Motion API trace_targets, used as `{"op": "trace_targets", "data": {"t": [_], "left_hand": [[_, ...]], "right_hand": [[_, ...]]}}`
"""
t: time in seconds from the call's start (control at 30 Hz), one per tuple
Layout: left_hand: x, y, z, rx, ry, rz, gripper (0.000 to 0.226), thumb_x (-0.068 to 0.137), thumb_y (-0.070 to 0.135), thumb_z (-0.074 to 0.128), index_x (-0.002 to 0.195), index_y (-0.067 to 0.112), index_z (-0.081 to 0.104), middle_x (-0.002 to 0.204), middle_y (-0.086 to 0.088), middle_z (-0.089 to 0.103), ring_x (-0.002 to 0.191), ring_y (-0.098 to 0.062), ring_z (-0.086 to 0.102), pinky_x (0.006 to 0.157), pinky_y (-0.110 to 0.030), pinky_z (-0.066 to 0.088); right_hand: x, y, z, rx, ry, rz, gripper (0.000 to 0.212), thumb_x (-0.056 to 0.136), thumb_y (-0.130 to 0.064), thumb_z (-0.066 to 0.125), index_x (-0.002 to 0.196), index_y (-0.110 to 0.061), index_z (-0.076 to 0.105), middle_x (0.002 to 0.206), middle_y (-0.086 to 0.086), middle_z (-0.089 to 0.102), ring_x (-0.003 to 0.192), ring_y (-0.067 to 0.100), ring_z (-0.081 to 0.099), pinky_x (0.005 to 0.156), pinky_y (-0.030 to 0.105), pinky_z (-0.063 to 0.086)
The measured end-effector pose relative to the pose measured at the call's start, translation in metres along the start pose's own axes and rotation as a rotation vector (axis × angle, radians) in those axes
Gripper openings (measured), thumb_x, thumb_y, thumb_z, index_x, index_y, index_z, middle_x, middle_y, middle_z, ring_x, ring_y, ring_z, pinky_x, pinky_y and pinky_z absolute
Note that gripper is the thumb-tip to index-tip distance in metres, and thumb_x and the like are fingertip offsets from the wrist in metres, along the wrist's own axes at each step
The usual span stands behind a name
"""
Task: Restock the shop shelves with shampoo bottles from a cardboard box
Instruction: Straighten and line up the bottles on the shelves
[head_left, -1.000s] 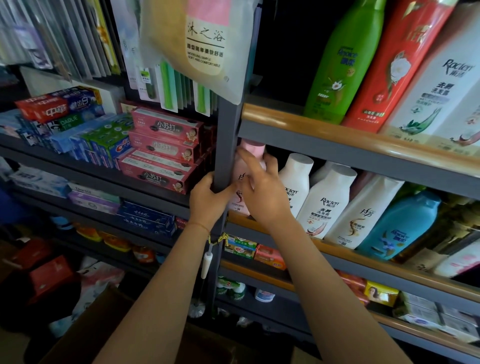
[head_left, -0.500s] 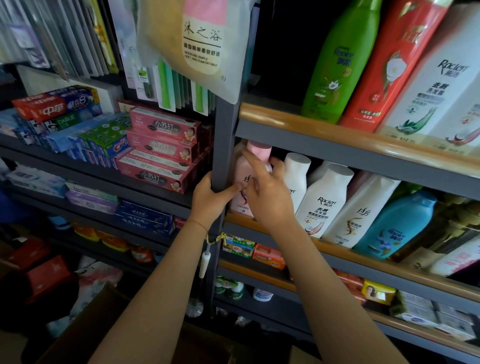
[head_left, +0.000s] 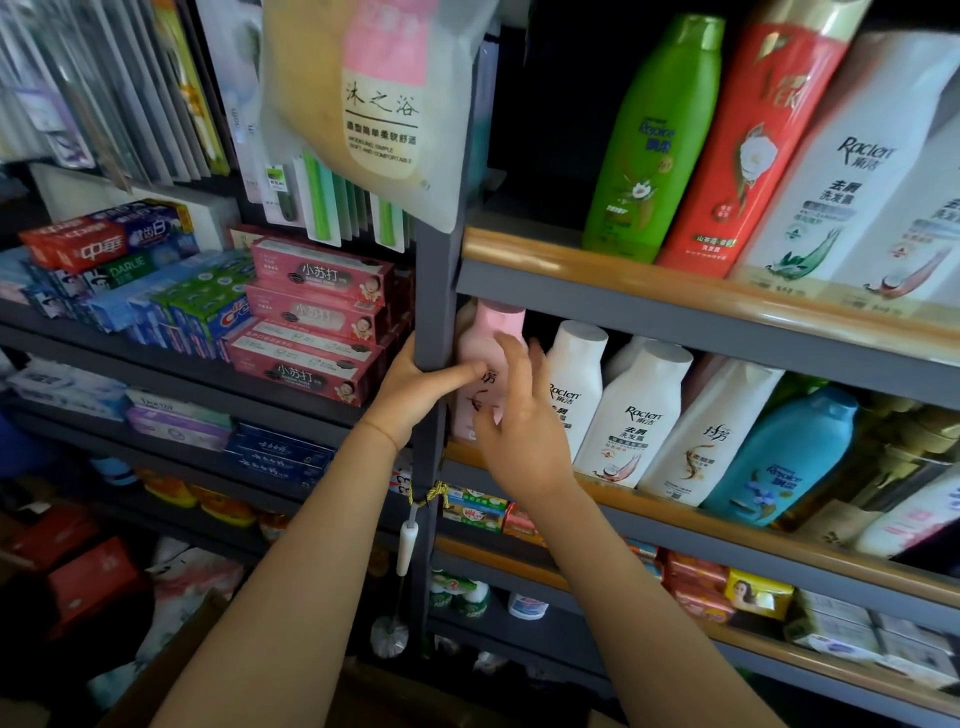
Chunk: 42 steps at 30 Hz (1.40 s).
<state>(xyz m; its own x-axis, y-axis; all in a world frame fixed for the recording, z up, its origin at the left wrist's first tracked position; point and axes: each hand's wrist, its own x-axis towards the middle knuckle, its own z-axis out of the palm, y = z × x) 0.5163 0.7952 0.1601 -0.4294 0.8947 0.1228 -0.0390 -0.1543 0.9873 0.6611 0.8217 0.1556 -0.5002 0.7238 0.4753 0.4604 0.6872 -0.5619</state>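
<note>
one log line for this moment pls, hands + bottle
left hand wrapped round shelf post, thumb on pink bottle | right hand fingers on pink bottle | bottle upright on shelf, left of white bottle

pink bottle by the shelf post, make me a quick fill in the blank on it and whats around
1. The pink bottle stands at the ______ end of its row, next to the grey post.
2. The left hand wraps around the post, its ______ pressing on the pink bottle.
3. Directly beside the pink bottle stands a ______ bottle.
4. On the shelf above, the green bottle stands beside a ______ one.

Missing words: left; thumb; white; red
</note>
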Motion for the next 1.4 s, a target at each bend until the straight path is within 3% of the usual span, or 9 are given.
{"op": "trace_targets", "data": {"t": [0.1, 0.23, 0.43, 0.57, 0.8, 0.93, 1.07, 1.23, 1.4], "left_hand": [[0.002, -0.002, -0.001, -0.003, -0.006, -0.008, 0.055, 0.08, 0.01, 0.08, 0.129, 0.025, 0.06, 0.117, 0.011, 0.07, 0.1, 0.007, 0.065, 0.073, -0.005, 0.049], [0.004, -0.005, -0.002, 0.007, -0.015, -0.036, 0.054, 0.079, 0.016, 0.082, 0.128, 0.025, 0.061, 0.116, 0.01, 0.071, 0.103, 0.003, 0.066, 0.078, -0.011, 0.049], [0.006, -0.006, -0.005, 0.017, -0.045, -0.057, 0.053, 0.081, 0.018, 0.08, 0.13, 0.023, 0.061, 0.117, 0.007, 0.072, 0.103, 0.0, 0.067, 0.08, -0.014, 0.05], [0.006, -0.013, -0.007, 0.017, -0.052, -0.077, 0.053, 0.081, 0.02, 0.081, 0.13, 0.025, 0.062, 0.117, 0.006, 0.072, 0.108, -0.007, 0.067, 0.09, -0.025, 0.051], [0.004, -0.027, -0.013, 0.044, -0.1, -0.116, 0.078, 0.066, 0.041, 0.087, 0.137, 0.031, 0.056, 0.125, 0.007, 0.069, 0.119, -0.011, 0.062, 0.104, -0.035, 0.047], [-0.001, -0.035, -0.014, 0.04, -0.102, -0.172, 0.088, 0.057, 0.044, 0.089, 0.137, 0.029, 0.056, 0.125, 0.006, 0.068, 0.121, -0.013, 0.061, 0.105, -0.037, 0.046], [-0.006, -0.049, -0.017, 0.054, -0.072, -0.239, 0.087, 0.054, 0.045, 0.092, 0.133, 0.03, 0.059, 0.121, 0.005, 0.07, 0.117, -0.016, 0.063, 0.106, -0.046, 0.048], [-0.009, -0.06, -0.012, 0.07, -0.009, -0.248, 0.069, 0.071, 0.028, 0.088, 0.133, 0.026, 0.057, 0.121, 0.004, 0.068, 0.115, -0.013, 0.062, 0.101, -0.037, 0.05], [-0.009, -0.063, -0.011, 0.066, -0.001, -0.22, 0.063, 0.073, 0.024, 0.087, 0.13, 0.03, 0.059, 0.12, 0.006, 0.069, 0.113, -0.01, 0.062, 0.097, -0.031, 0.051]], "right_hand": [[-0.005, -0.001, 0.004, -0.016, 0.014, 0.004, 0.082, 0.093, -0.016, 0.05, 0.151, -0.045, 0.0, 0.163, 0.015, 0.009, 0.053, 0.024, 0.058, 0.045, 0.037, 0.05], [-0.004, -0.001, 0.006, -0.013, 0.021, 0.005, 0.088, 0.093, -0.015, 0.05, 0.151, -0.049, -0.007, 0.162, 0.015, 0.009, 0.054, 0.023, 0.057, 0.046, 0.036, 0.05], [-0.004, -0.001, 0.008, -0.014, 0.033, 0.01, 0.086, 0.092, -0.013, 0.051, 0.152, -0.046, -0.002, 0.16, 0.013, 0.013, 0.054, 0.022, 0.055, 0.045, 0.039, 0.051], [-0.003, 0.0, 0.008, -0.01, 0.034, -0.001, 0.086, 0.092, -0.013, 0.051, 0.151, -0.045, -0.002, 0.159, 0.014, 0.013, 0.058, 0.024, 0.058, 0.045, 0.037, 0.05], [-0.008, -0.001, 0.008, 0.004, 0.064, -0.031, 0.08, 0.094, -0.017, 0.049, 0.152, -0.043, 0.001, 0.162, 0.014, 0.01, 0.061, 0.023, 0.061, 0.044, 0.034, 0.049], [-0.021, 0.0, 0.013, -0.001, 0.159, -0.057, 0.062, 0.093, -0.023, 0.043, 0.151, -0.029, 0.021, 0.155, 0.015, 0.023, 0.073, 0.024, 0.064, 0.043, 0.034, 0.051], [-0.044, 0.014, 0.029, -0.049, 0.131, 0.01, 0.058, 0.087, -0.007, 0.052, 0.141, -0.022, 0.034, 0.14, 0.014, 0.038, 0.054, 0.017, 0.05, 0.035, 0.024, 0.041], [-0.058, 0.027, 0.044, -0.06, 0.027, 0.128, 0.058, 0.089, -0.008, 0.054, 0.145, -0.016, 0.037, 0.144, 0.012, 0.038, 0.055, 0.017, 0.052, 0.037, 0.021, 0.039], [-0.064, 0.027, 0.051, -0.036, -0.016, 0.195, 0.069, 0.091, -0.01, 0.053, 0.152, -0.025, 0.023, 0.149, 0.005, 0.03, 0.059, 0.019, 0.057, 0.042, 0.033, 0.051]]}}
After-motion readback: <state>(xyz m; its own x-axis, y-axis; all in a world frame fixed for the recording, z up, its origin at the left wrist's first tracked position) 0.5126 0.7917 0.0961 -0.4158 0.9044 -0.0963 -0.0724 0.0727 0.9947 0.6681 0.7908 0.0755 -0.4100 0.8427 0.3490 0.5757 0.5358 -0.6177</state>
